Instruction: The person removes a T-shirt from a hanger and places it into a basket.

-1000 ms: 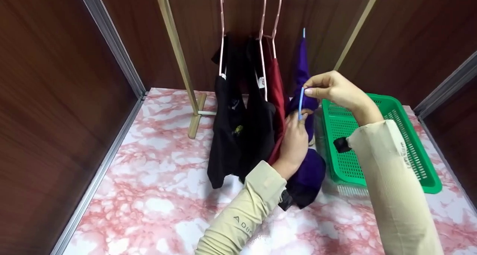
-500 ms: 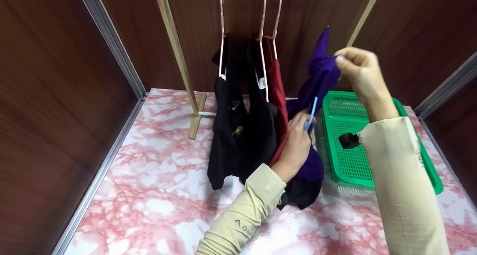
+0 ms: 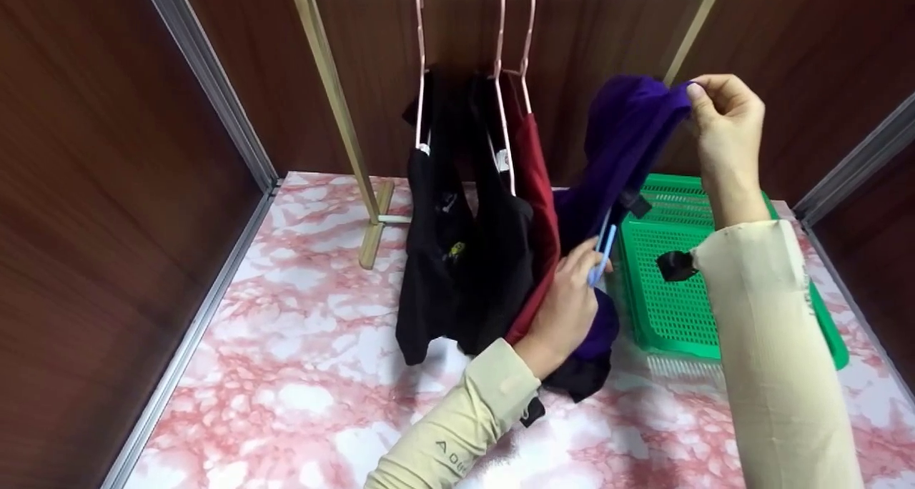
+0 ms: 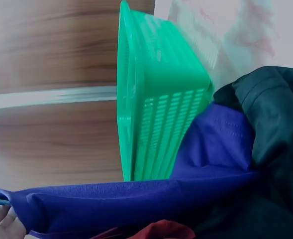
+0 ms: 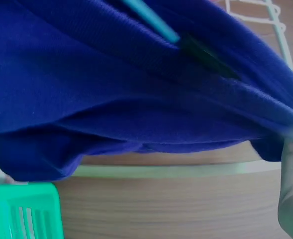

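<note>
The right hand [image 3: 733,128] pinches an edge of the purple garment [image 3: 632,131], holding it stretched up beside the red garment [image 3: 540,174]. Lower down, the left hand [image 3: 565,303] grips the blue hanger [image 3: 606,253], partly covered by purple cloth. The green basket [image 3: 672,303] stands just beside, on the worktop [image 3: 286,346].

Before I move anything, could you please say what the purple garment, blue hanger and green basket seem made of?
Purple garment: probably matte fabric, by its loose folds. Blue hanger: perhaps smooth plastic or coated metal; its even colour fits both. Green basket: likely moulded plastic, faintly shiny, with regular slots.
</note>
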`<state>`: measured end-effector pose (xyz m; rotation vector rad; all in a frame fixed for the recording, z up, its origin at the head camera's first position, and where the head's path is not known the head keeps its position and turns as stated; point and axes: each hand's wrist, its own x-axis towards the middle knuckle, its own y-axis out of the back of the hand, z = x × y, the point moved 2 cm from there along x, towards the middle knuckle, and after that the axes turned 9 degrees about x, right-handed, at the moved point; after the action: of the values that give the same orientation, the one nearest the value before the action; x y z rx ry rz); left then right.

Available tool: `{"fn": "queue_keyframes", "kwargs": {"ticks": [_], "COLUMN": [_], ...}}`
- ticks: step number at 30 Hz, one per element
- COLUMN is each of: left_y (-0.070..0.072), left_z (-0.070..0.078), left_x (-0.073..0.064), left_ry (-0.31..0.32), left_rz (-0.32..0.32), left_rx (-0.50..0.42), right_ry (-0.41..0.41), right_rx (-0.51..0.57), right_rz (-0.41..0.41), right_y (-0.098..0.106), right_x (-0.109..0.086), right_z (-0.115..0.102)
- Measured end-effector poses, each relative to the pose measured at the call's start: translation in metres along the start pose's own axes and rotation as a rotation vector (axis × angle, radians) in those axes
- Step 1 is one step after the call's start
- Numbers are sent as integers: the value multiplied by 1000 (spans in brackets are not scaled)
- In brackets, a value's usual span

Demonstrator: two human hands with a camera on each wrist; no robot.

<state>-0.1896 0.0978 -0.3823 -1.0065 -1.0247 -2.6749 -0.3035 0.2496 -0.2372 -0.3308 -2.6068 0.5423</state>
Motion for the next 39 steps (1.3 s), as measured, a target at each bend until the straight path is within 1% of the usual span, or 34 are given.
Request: {"fn": "queue_keyframes", "kwargs": {"ticks": [4, 8, 12, 15, 17, 19, 22, 23, 25, 27, 28, 31, 35, 38, 39], "left_y": [2, 3, 2, 0, -2, -3, -4, -4, -4, -4, -4, -4, -5, -5, -6], "left_z": [3, 4, 6, 8, 9, 10, 11, 11, 10, 10, 10, 10, 13, 16, 16], "left_x": [-7, -11, -14, -16, -15, -14, -10, -9, -6, -4, -3, 0, 3, 5, 6], "left_ry": [-31, -102, -189, -230, -249, -260, -271, -269, -242, -194, -165, -88, -49, -17, -8], "left_rz": [-33, -47, -61, -81, -95, -99, -87, -81, -75, -70, -66, -41, -22, -30, -35], "left_rx": [39, 102, 220, 271, 281, 266, 203, 170, 88, 18, -1, -14, 25, -3, -16], "right_ry": [15, 27, 47, 63, 74, 82, 73, 65, 43, 24, 16, -7, -16, -12, -16], "right_rx": [-39, -48, -89, -125, -136, -133, -138, -155, -203, -252, -280, -357, -503, -605, -621], "right_rz": [44, 62, 78, 91, 100, 102, 76, 56, 8, -42, -68, -132, -201, -216, -218], "right_y": [5, 9, 11, 13, 14, 15, 15, 15, 14, 14, 14, 14, 14, 14, 14], "right_x": [3, 5, 7, 9, 10, 10, 10, 10, 8, 7, 7, 6, 6, 6, 7], "right_z": [4, 7, 9, 10, 11, 12, 15, 17, 19, 22, 22, 24, 27, 29, 30]}}
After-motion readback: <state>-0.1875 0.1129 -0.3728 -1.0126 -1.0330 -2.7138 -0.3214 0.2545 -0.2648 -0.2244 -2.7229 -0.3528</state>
